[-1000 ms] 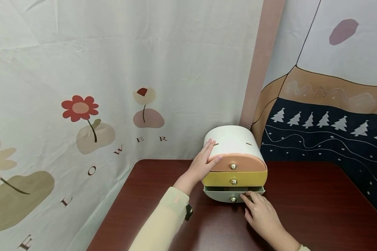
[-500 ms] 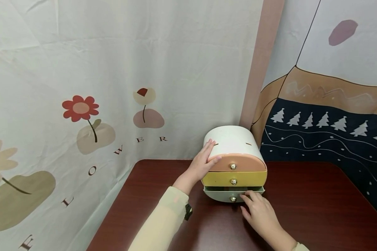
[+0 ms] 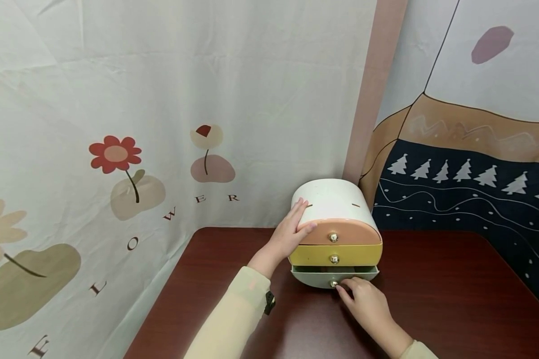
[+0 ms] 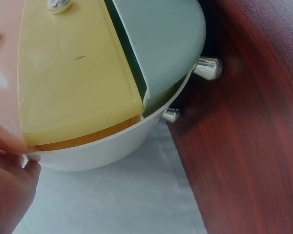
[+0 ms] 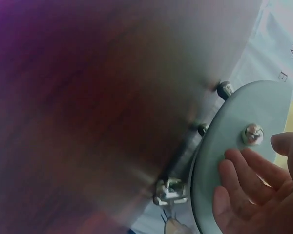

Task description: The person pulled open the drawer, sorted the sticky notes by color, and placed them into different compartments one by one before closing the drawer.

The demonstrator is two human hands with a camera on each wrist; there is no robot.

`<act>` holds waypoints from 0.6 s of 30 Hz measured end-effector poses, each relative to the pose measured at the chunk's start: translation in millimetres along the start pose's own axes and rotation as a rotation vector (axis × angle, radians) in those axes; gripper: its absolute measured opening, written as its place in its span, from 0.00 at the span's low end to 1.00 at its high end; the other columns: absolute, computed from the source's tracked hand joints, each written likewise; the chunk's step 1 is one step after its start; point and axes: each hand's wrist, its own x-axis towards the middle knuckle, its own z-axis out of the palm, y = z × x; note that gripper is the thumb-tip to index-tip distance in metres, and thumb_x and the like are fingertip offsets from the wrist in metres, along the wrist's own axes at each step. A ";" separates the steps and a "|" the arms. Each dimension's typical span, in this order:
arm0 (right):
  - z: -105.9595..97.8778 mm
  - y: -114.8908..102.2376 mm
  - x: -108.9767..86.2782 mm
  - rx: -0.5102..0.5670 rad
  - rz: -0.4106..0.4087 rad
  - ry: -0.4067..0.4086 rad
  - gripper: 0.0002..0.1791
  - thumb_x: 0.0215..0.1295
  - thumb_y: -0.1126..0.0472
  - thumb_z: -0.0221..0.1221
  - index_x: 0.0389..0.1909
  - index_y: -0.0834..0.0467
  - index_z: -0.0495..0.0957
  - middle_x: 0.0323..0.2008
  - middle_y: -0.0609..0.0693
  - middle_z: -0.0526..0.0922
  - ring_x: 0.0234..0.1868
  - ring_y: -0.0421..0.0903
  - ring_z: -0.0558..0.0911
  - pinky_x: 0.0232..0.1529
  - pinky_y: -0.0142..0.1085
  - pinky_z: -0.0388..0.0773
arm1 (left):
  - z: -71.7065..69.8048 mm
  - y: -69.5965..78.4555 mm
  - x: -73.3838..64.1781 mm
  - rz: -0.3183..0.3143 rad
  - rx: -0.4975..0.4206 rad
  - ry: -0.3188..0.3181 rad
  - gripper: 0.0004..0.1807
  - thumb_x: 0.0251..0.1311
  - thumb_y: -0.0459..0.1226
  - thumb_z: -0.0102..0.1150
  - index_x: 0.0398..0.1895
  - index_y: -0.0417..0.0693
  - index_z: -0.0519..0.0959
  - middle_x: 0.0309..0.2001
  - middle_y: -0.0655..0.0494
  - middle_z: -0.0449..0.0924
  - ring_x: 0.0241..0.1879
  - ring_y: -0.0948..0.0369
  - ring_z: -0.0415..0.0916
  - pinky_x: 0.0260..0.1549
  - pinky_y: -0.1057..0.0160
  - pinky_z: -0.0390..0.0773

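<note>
A small white rounded cabinet point(image 3: 330, 194) stands on the table with three drawers. Its top drawer point(image 3: 314, 231) is peach, the middle one point(image 3: 307, 256) yellow, both pushed in. The light green bottom drawer point(image 3: 307, 277) sticks out slightly, a dark gap above its rim. My left hand point(image 3: 286, 235) rests on the cabinet's upper left side, fingers on the white shell and thumb over the peach front. At the green drawer's front is my right hand point(image 3: 366, 300), thumb and fingertips beside the round metal knob point(image 5: 254, 134). In the right wrist view the fingers are apart from that knob.
The cabinet stands on short metal feet point(image 4: 207, 68) on a dark red-brown table point(image 3: 453, 284). A pale curtain point(image 3: 260, 109) with printed flowers hangs behind and to the left. A dark cloth with tree prints point(image 3: 462, 192) hangs at the right.
My right hand has shifted left along the green drawer's front, closer to the knob. My left hand, the cabinet and the drawers look unmoved.
</note>
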 end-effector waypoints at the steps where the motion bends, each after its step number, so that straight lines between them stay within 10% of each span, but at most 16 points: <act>1: 1.0 -0.6 1.1 0.026 0.032 -0.034 0.07 0.58 0.49 0.64 0.31 0.47 0.84 0.33 0.42 0.84 0.38 0.45 0.83 0.33 0.45 0.79 | 0.0 -0.1 0.2 -0.002 0.000 0.001 0.39 0.66 0.59 0.44 0.75 0.59 0.48 0.76 0.62 0.39 0.74 0.63 0.40 0.70 0.51 0.51; 9: 9.8 -1.7 8.8 0.330 0.270 -0.215 0.14 0.64 0.48 0.58 0.29 0.51 0.85 0.25 0.43 0.84 0.26 0.40 0.81 0.27 0.36 0.75 | 0.3 -0.2 0.3 -0.009 0.004 0.002 0.38 0.66 0.59 0.45 0.75 0.60 0.48 0.76 0.62 0.39 0.74 0.63 0.39 0.70 0.50 0.51; 18: 12.2 -6.4 10.9 0.666 0.497 -0.223 0.17 0.63 0.54 0.60 0.27 0.65 0.84 0.19 0.50 0.83 0.18 0.41 0.78 0.19 0.35 0.76 | 0.2 -0.2 0.3 -0.002 -0.011 0.005 0.39 0.65 0.59 0.45 0.75 0.59 0.48 0.76 0.62 0.40 0.75 0.62 0.40 0.70 0.50 0.52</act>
